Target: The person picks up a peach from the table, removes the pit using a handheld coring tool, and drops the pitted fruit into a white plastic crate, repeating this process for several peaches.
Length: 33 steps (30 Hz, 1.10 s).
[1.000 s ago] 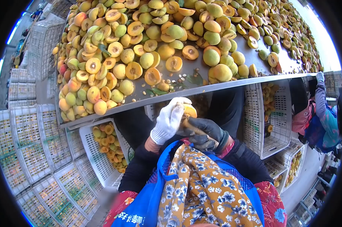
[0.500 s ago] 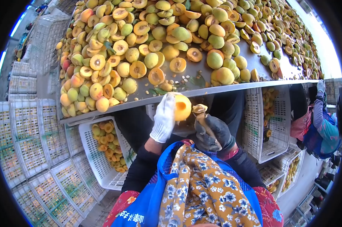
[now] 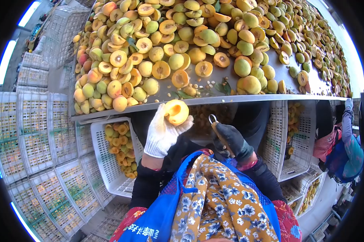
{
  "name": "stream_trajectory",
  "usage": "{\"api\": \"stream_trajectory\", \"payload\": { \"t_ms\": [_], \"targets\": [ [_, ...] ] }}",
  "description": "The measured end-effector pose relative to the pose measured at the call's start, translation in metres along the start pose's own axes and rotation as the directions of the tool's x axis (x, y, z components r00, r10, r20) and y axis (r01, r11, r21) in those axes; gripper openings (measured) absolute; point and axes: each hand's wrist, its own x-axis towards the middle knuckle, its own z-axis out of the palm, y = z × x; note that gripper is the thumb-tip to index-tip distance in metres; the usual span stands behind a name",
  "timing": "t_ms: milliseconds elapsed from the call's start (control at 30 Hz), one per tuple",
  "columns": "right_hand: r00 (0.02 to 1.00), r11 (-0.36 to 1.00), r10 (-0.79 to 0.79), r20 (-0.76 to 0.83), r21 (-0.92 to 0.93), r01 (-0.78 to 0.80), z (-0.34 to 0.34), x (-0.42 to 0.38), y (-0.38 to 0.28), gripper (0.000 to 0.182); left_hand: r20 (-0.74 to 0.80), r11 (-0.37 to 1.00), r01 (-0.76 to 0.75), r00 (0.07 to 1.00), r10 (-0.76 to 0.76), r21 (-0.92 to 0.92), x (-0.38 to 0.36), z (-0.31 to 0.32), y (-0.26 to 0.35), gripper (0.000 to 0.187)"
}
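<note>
My left hand (image 3: 162, 135), in a white knit glove, holds a pitted yellow peach half (image 3: 176, 112) with its hollow facing up. The thumb and fingers cradle it just below the table's front edge. My right hand (image 3: 232, 141), in a dark glove, is closed around the wooden handle of a pitting tool (image 3: 221, 135). The tool's metal loop points up and away, apart from the fruit, and holds nothing visible. Beyond both hands, halved peaches (image 3: 160, 69) are heaped on the metal table (image 3: 165, 85), many with cut faces showing.
A white crate (image 3: 103, 161) with pitted halves stands left of my lap; another crate (image 3: 272, 137) is at right. Stacked crates (image 3: 37, 133) fill the far left. Another person (image 3: 343, 145) works at the far right. Small pale bits (image 3: 198, 86) and leaves lie near the table edge.
My left hand has moved left and turned the peach half hollow-up. The clump of pit and flesh at the tool's loop is gone, and my right hand has drawn slightly away.
</note>
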Motion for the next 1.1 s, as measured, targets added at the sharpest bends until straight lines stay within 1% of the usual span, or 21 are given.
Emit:
{"api": "stream_trajectory", "payload": {
  "t_ms": [67, 100, 167, 200, 267, 300, 367, 400, 500, 600, 633, 700, 733, 800, 833, 900, 1000, 1100],
  "targets": [
    [0.997, 0.996, -0.052, -0.06, -0.08, 0.047, -0.003, 0.006, 0.006, 0.04, -0.034, 0.996, -0.09, 0.995, 0.09, -0.007, -0.01, -0.014, 0.014, 0.046],
    [0.999, 0.999, -0.026, -0.032, -0.024, 0.026, -0.006, 0.007, 0.008, 0.04, -0.063, 0.982, -0.19, 0.98, 0.188, -0.024, -0.015, -0.017, 0.018, 0.044],
    [0.999, 0.996, 0.029, 0.03, 0.079, -0.031, -0.007, 0.01, 0.007, 0.04, -0.133, 0.964, -0.23, 0.968, 0.213, -0.136, -0.023, -0.023, 0.027, 0.043],
    [0.999, 0.996, 0.048, 0.026, 0.069, -0.05, -0.005, 0.007, 0.003, 0.04, -0.13, 0.967, -0.198, 0.975, 0.178, -0.162, -0.025, -0.027, 0.032, 0.043],
    [0.997, 0.999, 0.029, 0.073, 0.037, -0.032, -0.01, 0.014, 0.006, 0.04, -0.109, 0.968, -0.129, 0.988, 0.107, -0.213, -0.025, -0.037, 0.038, 0.045],
    [0.996, 1.0, 0.016, 0.092, 0.023, -0.018, -0.012, 0.016, 0.007, 0.041, -0.092, 0.959, -0.085, 0.994, 0.062, -0.269, -0.025, -0.04, 0.04, 0.045],
    [0.998, 0.999, 0.042, 0.05, 0.032, -0.043, -0.008, 0.015, 0.003, 0.042, -0.042, 0.927, 0.013, 0.999, -0.031, -0.375, -0.023, -0.041, 0.04, 0.047],
    [0.998, 0.997, 0.061, 0.03, 0.043, -0.062, -0.006, 0.014, 0.0, 0.042, -0.073, 0.943, 0.011, 0.997, -0.037, -0.332, -0.024, -0.04, 0.038, 0.046],
    [0.995, 0.993, 0.097, -0.036, 0.071, -0.094, -0.004, 0.013, -0.001, 0.041, 0.085, 0.956, 0.025, 0.996, 0.0, -0.291, -0.021, -0.06, 0.04, 0.045],
    [0.994, 0.995, 0.083, -0.074, 0.056, -0.079, -0.015, 0.021, 0.009, 0.039, -0.014, 0.931, -0.018, 1.0, 0.014, -0.364, -0.019, -0.072, 0.046, 0.041],
    [0.994, 0.997, 0.074, -0.077, 0.042, -0.07, -0.015, 0.023, 0.01, 0.039, -0.112, 0.919, -0.072, 0.993, 0.03, -0.387, -0.019, -0.076, 0.047, 0.039],
    [0.994, 0.988, 0.099, -0.053, 0.124, -0.092, -0.012, 0.021, 0.005, 0.037, -0.304, 0.889, -0.185, 0.951, 0.054, -0.418, -0.021, -0.082, 0.05, 0.035],
    [0.993, 0.981, 0.113, -0.042, 0.164, -0.104, -0.009, 0.019, 0.002, 0.036, -0.353, 0.888, -0.212, 0.934, 0.061, -0.407, -0.024, -0.083, 0.051, 0.035],
    [0.993, 0.978, 0.116, 0.035, 0.172, -0.12, -0.014, 0.02, 0.002, 0.036, -0.447, 0.884, -0.269, 0.891, 0.077, -0.383, -0.034, -0.083, 0.056, 0.036],
    [0.99, 0.976, 0.117, 0.075, 0.177, -0.128, -0.016, 0.021, 0.003, 0.036, -0.459, 0.881, -0.29, 0.883, 0.095, -0.375, -0.038, -0.086, 0.058, 0.035],
    [0.994, 0.979, 0.108, 0.029, 0.172, -0.112, -0.017, 0.025, 0.007, 0.036, -0.483, 0.872, -0.333, 0.866, 0.131, -0.36, -0.047, -0.099, 0.061, 0.033],
    [0.994, 0.983, 0.107, -0.004, 0.151, -0.105, -0.021, 0.032, 0.015, 0.035, -0.468, 0.826, -0.457, 0.839, 0.277, -0.331, -0.054, -0.133, 0.059, 0.029],
    [0.994, 0.982, 0.108, -0.017, 0.155, -0.104, -0.024, 0.034, 0.019, 0.034, -0.445, 0.826, -0.445, 0.853, 0.273, -0.346, -0.057, -0.162, 0.063, 0.028]
  ]
}}
